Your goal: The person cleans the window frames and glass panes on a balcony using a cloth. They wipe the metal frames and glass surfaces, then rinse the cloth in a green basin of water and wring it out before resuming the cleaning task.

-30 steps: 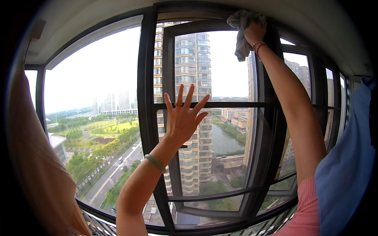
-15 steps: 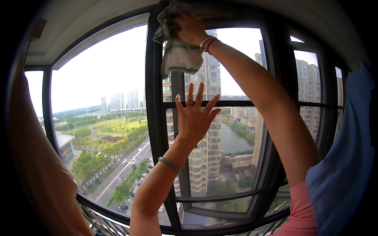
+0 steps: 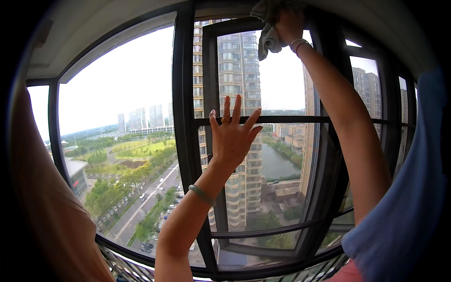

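Note:
My left hand [image 3: 231, 133] is flat against the glass of a dark-framed window [image 3: 184, 122], fingers spread, palm on the pane at the level of the horizontal bar. A green bangle sits on that wrist. My right hand [image 3: 287, 26] is raised to the top of the pane and grips a grey-green cloth [image 3: 268, 33], which is pressed to the glass near the upper frame. A thin bracelet circles the right wrist.
Vertical and horizontal dark frame bars split the window into panes. Beyond the glass are high-rise towers, a river, trees and a road far below. A tan curtain [image 3: 42, 207] hangs at the left. A railing [image 3: 127, 268] runs along the bottom edge.
My right hand swept the cloth from the upper right corner to the left along the top of the pane, then back a little to the right. The left hand stays flat on the glass.

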`<move>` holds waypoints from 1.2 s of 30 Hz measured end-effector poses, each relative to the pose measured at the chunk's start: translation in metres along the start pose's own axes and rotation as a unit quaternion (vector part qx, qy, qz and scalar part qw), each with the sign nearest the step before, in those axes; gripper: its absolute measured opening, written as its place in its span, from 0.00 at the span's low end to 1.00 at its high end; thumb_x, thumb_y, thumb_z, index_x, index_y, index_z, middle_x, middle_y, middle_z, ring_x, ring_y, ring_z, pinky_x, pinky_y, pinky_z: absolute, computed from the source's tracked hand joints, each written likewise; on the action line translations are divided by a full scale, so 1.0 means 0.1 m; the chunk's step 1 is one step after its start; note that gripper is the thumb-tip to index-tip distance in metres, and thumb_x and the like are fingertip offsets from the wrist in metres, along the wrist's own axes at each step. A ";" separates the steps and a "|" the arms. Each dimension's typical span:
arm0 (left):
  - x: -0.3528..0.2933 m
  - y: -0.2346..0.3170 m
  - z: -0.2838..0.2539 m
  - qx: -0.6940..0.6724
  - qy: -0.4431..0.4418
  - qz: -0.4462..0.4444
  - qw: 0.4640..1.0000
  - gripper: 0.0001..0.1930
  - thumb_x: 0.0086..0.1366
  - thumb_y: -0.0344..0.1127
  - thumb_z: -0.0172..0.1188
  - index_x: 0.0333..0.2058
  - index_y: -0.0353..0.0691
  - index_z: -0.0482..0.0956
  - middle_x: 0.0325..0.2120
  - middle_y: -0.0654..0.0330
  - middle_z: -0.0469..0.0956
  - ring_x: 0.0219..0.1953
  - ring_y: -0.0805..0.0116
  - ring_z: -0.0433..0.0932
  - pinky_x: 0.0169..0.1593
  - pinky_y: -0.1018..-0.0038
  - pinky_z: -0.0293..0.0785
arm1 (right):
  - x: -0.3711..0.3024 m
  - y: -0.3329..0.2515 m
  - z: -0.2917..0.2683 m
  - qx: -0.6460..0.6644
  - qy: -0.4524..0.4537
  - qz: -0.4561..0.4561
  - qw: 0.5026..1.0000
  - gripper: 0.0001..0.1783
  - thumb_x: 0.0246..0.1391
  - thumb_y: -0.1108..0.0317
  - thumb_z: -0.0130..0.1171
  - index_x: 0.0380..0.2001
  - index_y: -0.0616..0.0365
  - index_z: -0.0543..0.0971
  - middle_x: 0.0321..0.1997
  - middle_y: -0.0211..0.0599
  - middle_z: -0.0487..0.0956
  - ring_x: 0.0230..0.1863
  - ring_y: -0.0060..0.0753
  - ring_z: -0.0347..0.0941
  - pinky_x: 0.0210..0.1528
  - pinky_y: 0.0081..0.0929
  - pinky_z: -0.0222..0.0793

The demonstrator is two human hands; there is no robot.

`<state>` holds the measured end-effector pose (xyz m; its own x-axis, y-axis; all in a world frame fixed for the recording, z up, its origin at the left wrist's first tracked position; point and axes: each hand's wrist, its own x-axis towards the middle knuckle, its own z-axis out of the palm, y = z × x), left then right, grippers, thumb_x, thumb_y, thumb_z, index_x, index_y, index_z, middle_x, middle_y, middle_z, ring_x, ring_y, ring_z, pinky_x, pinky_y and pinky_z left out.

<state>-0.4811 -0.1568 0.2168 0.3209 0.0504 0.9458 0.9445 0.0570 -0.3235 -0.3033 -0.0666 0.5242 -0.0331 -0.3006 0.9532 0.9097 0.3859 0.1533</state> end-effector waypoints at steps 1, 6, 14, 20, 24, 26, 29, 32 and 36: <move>0.00 -0.01 0.00 0.002 -0.002 -0.003 1.000 0.22 0.67 0.58 0.53 0.58 0.68 0.72 0.67 0.52 0.59 0.71 0.50 0.53 0.63 0.41 0.54 | 0.00 -0.11 -0.06 -0.006 -0.045 0.056 0.997 0.14 0.52 0.59 0.60 0.41 0.48 0.82 0.48 0.37 0.80 0.53 0.40 0.73 0.60 0.45 0.60; 0.01 -0.06 -0.07 0.018 0.004 0.007 1.000 0.21 0.67 0.58 0.52 0.58 0.68 0.73 0.65 0.51 0.63 0.69 0.48 0.57 0.62 0.41 0.57 | -0.49 -1.02 0.19 0.129 0.099 -0.260 0.952 0.17 0.50 0.64 0.59 0.45 0.44 0.81 0.53 0.33 0.77 0.56 0.40 0.67 0.60 0.44 0.62; 0.20 -0.39 -0.09 -0.081 -0.105 0.038 0.990 0.26 0.64 0.53 0.60 0.60 0.61 0.72 0.61 0.56 0.70 0.66 0.63 0.65 0.61 0.53 0.65 | -0.02 -1.09 0.12 0.131 0.059 -0.122 0.982 0.19 0.49 0.65 0.57 0.46 0.52 0.79 0.53 0.41 0.77 0.56 0.48 0.70 0.60 0.46 0.63; 0.49 -0.92 -0.33 0.029 0.058 -0.006 0.998 0.65 0.42 0.73 0.63 0.72 0.52 0.39 0.73 0.60 0.40 0.75 0.58 0.34 0.72 0.46 0.35 | -0.24 -1.06 0.10 0.145 0.034 -0.239 0.959 0.21 0.44 0.66 0.61 0.46 0.48 0.81 0.52 0.39 0.78 0.52 0.48 0.73 0.55 0.44 0.70; 0.58 -1.14 -0.46 0.014 0.005 0.013 1.000 0.60 0.43 0.55 0.76 0.71 0.55 0.47 0.70 0.51 0.48 0.73 0.50 0.43 0.71 0.48 0.48 | -1.14 -1.35 -0.16 0.274 0.004 -0.284 0.919 0.17 0.50 0.70 0.59 0.45 0.55 0.81 0.53 0.39 0.77 0.60 0.47 0.66 0.61 0.43 0.65; 0.64 -1.15 -0.43 -0.167 0.013 0.012 0.986 0.53 0.45 0.43 0.76 0.68 0.58 0.52 0.66 0.54 0.55 0.68 0.47 0.54 0.71 0.48 0.50 | -1.18 -1.20 -0.20 0.309 -0.035 -0.269 0.911 0.17 0.51 0.70 0.60 0.46 0.54 0.80 0.53 0.39 0.76 0.60 0.46 0.65 0.63 0.42 0.62; 0.74 -1.12 -0.47 -0.257 0.083 0.009 0.963 0.47 0.46 0.28 0.72 0.64 0.58 0.59 0.59 0.57 0.61 0.61 0.46 0.66 0.69 0.49 0.55 | -1.16 -1.14 -0.23 0.267 -0.075 -0.270 0.922 0.20 0.52 0.66 0.61 0.51 0.48 0.79 0.57 0.33 0.75 0.62 0.43 0.63 0.65 0.42 0.61; 0.86 -1.16 -0.51 -0.102 0.095 0.077 0.987 0.51 0.48 0.31 0.73 0.68 0.59 0.54 0.64 0.56 0.56 0.66 0.49 0.59 0.70 0.47 0.49 | -1.19 -1.18 -0.21 0.258 -0.044 -0.244 0.934 0.25 0.52 0.64 0.62 0.55 0.43 0.76 0.58 0.30 0.74 0.61 0.41 0.64 0.63 0.41 0.63; 0.80 -1.39 -0.26 0.032 0.100 -0.009 0.994 0.57 0.47 0.43 0.74 0.71 0.57 0.46 0.71 0.54 0.43 0.73 0.52 0.45 0.69 0.42 0.41 | -1.03 -1.23 -0.25 0.139 -0.038 -0.296 0.944 0.32 0.48 0.64 0.64 0.60 0.37 0.71 0.56 0.29 0.73 0.59 0.41 0.67 0.60 0.39 0.66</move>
<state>-0.5847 -0.1867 0.3387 0.3174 -0.1492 0.9365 0.9459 0.1199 -0.3015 -0.4018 -0.1051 0.4004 -0.5415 -0.4757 0.6932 0.5781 0.3879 0.7178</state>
